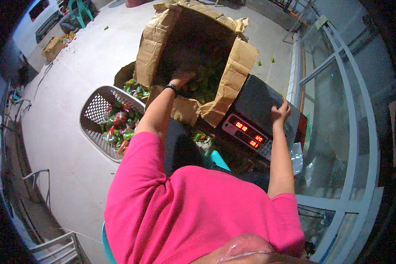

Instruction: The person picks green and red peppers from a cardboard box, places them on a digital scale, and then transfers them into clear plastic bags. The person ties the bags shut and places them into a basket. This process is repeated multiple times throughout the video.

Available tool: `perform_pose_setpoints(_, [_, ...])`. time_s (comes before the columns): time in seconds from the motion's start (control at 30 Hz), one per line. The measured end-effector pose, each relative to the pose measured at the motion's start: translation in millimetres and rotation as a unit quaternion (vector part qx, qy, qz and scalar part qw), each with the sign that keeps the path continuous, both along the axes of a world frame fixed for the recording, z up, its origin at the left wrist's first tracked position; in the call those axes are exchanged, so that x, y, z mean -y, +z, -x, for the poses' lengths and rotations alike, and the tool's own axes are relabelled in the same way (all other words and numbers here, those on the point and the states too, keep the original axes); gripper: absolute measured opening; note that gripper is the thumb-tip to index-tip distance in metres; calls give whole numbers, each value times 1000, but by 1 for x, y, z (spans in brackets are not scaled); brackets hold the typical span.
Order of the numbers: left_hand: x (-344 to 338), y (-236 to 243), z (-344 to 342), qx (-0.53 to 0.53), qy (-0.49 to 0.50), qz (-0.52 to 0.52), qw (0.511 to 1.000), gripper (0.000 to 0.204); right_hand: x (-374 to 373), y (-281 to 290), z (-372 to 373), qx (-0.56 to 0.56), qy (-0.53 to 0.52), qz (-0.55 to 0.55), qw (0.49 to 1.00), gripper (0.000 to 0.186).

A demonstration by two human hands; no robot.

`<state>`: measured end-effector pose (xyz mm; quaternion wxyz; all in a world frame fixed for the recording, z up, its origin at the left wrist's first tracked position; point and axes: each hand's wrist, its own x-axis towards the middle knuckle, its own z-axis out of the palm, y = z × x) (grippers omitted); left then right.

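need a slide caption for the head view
Left hand inside an open cardboard box, right hand over a lit digital scale.

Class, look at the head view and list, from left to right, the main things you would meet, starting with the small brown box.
Small brown box → grey plastic basket → large open cardboard box → right hand → metal-framed glass panel.
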<state>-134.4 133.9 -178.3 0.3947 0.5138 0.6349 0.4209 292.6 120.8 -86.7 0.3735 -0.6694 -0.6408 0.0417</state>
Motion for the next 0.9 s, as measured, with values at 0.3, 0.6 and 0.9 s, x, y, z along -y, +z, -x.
perform_pose_setpoints(0.3, [65, 104, -12, 598, 131, -33, 790, 31, 92, 93, 121, -20, 326, -238, 915, 40])
perform_pose_setpoints(0.6, [158, 180, -130, 599, -128, -41, 789, 29, 129, 103, 151, -14, 475, -156, 866, 58])
perform_pose_setpoints(0.9, [151, 129, -237, 678, -241, 353, 598, 23, 102, 38, 21, -175, 197, -102, 959, 36])
